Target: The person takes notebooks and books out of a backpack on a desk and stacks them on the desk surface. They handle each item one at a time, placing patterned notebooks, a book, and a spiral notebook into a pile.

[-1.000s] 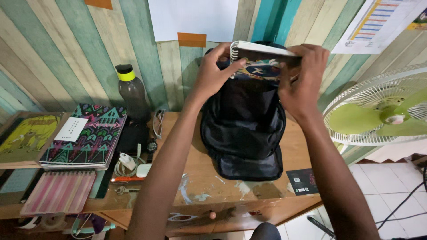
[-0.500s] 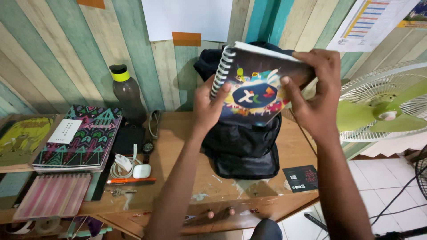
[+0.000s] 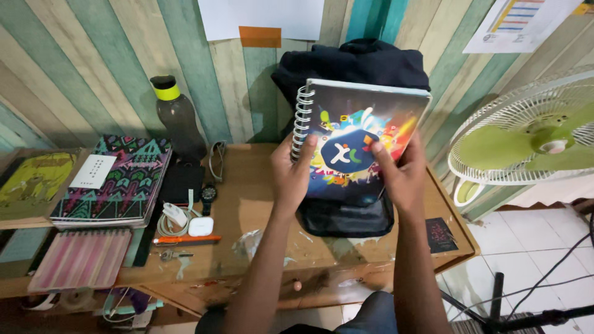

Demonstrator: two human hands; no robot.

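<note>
Holding a spiral-bound notebook upright above the wooden desk, the left hand grips its coil edge and the right hand clasps its lower right side, both closed around it. Just behind and below sits a black backpack, standing against the plank wall; the notebook hides its opening, so its contents cannot be told. Further left lie a white charger, a wristwatch, a patterned book, and a dark bottle with its yellow-banded cap on. A green fan stands right.
</note>
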